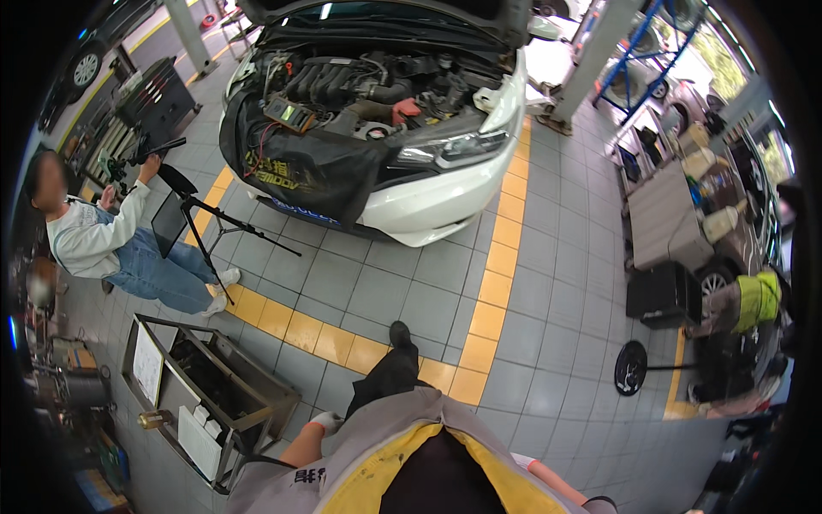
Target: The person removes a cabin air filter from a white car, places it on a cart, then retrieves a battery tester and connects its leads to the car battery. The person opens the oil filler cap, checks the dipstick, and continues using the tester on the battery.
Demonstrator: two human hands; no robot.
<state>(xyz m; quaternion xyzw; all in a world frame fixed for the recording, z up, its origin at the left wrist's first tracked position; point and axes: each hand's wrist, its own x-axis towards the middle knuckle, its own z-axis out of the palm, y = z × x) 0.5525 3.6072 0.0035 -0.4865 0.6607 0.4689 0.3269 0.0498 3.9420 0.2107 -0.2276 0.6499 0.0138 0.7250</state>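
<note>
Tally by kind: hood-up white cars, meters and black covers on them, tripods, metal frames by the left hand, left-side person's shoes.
White car: 1
Meter: 1
Cover: 1
Tripod: 1
Frame: 1
Shoes: 2
Total: 7

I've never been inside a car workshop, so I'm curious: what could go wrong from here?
The tripod has legs spread across the floor in front of the car, so someone walking there might trip.
The meter lies near the front edge of the open engine bay; a tug on its red lead could perhaps pull it down.
The gloved left hand hangs near the metal-framed cart and might bump it.
</note>
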